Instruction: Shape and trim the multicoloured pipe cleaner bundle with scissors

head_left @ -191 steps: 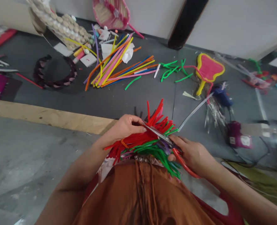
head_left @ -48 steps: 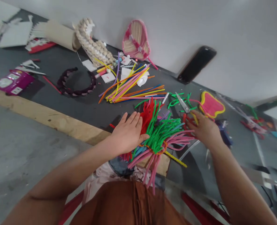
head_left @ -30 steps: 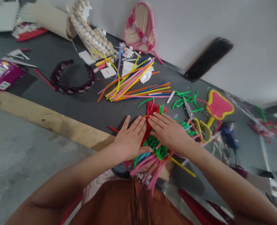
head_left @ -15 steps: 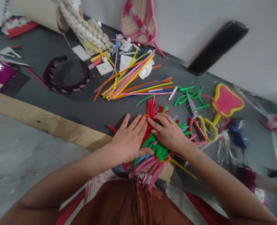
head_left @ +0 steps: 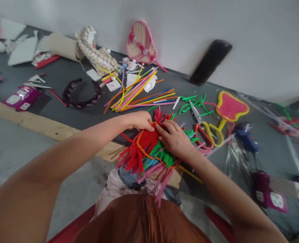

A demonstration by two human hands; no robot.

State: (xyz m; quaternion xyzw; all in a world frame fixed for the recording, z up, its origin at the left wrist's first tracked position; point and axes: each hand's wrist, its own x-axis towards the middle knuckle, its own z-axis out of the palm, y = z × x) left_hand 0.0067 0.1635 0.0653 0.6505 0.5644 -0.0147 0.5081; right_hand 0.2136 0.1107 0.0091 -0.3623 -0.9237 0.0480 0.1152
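A craft piece made of pipe cleaners [head_left: 146,140] lies at the table's front edge. It has a red middle part, a green part and an orange border, with red, pink, green and blue strands sticking out as a fringe. My left hand [head_left: 141,120] is closed at its upper edge, thumb and fingertips pinching the orange border; some of the fingers are curled out of sight. Across the red and green parts rests my right hand [head_left: 176,140], fairly flat with fingers extended, its fingertips close to the left thumb.
Loose pipe cleaners [head_left: 136,91] lie beyond my hands. Scissors [head_left: 200,118] and green pipe-cleaner pieces [head_left: 190,104] are to the right, near a pink and yellow wand [head_left: 231,106]. A black phone [head_left: 210,62] leans against the wall. A dark headband [head_left: 82,103] lies left.
My left hand has gone from lying flat on the piece to pinching its upper edge, uncovering the red part and left fringe. The right hand stays on it. The camera view has shifted.
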